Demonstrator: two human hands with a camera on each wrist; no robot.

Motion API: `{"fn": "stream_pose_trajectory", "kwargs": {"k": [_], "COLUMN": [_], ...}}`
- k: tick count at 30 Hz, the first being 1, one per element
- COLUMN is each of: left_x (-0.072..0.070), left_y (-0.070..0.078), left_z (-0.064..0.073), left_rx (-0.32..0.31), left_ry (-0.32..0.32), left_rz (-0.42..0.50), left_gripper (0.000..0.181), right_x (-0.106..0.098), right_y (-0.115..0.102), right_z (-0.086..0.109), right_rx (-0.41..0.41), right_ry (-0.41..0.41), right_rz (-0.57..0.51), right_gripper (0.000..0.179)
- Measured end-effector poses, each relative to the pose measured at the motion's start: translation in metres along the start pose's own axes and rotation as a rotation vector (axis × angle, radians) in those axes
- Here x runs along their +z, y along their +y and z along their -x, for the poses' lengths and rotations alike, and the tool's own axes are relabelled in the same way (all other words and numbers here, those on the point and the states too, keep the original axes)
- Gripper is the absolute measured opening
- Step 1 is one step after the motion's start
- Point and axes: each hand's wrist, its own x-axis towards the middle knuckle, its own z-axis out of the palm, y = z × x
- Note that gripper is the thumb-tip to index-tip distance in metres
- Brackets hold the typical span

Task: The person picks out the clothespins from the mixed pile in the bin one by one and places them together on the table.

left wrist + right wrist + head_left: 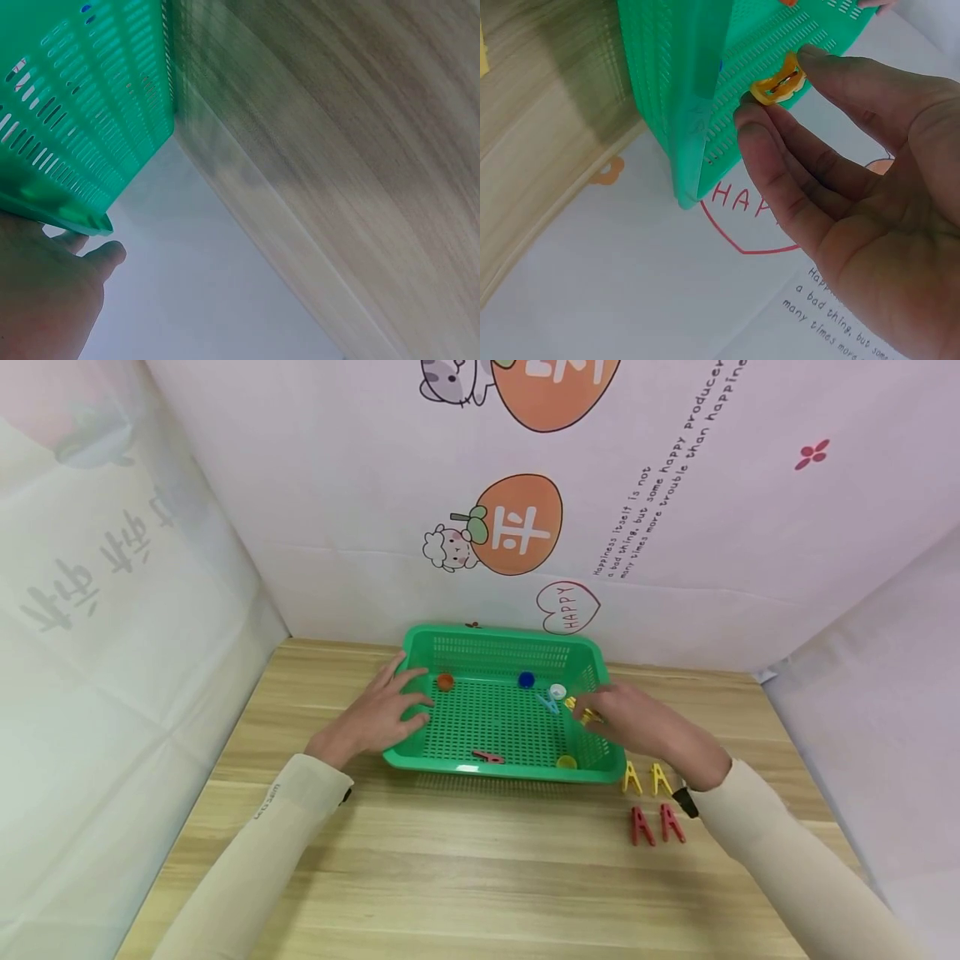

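"Counting from nearest?"
"2 red clips (639, 822) off the green basket's (435, 765) near right corner; left hand (377, 714), fingers spread, across its left rim."
"Right hand (628, 715)?"
"Yellow clip (778, 91) pinched between thumb and fingertips, over the basket's right side."

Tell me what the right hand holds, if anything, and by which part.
The right hand pinches a yellow clip by opposite sides, between thumb and fingertips; which end cannot be told.

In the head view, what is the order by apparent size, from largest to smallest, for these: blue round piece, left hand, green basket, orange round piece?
1. Green basket
2. Left hand
3. Blue round piece and orange round piece: they look about alike, so I leave them unranked.
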Motion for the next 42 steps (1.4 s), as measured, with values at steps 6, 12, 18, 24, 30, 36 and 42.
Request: {"fn": "stream_pose_trajectory", "kwargs": {"k": [6,12,18,24,30,36,42], "left_x": [0.001,0.001,0.002,0.000,0.000,0.000,-0.002], "left_y": [0.000,0.000,0.000,0.002,0.001,0.001,0.001], "left_z": [0.000,0.000,0.000,0.001,0.000,0.001,0.000], "left_rx": [0.009,0.005,0.005,0.000,0.001,-0.004,-0.001], "left_ry": [0.005,0.006,0.000,-0.001,-0.003,-0.004,-0.007], "left_rz": [-0.004,0.003,0.004,0.009,0.007,0.016,0.020], "left_gripper": [0.038,0.038,0.038,0.038,0.039,0.039,0.040], "right_x": [0.001,0.003,0.007,0.011,0.015,0.017,0.021], "right_y": [0.002,0.004,0.007,0.013,0.018,0.021,0.025], "right_z": [0.015,0.032,0.046,0.059,0.070,0.079,0.091], "right_rx": [0.049,0.076,0.090,0.085,0.084,0.073,0.074], "right_ry": [0.042,0.081,0.110,0.151,0.183,0.226,0.253], "right_rz": [0.024,0.026,0.043,0.055,0.072,0.100,0.111], "right_gripper": [0.019,0.019,0.021,0.020,0.023,0.025,0.023]}}
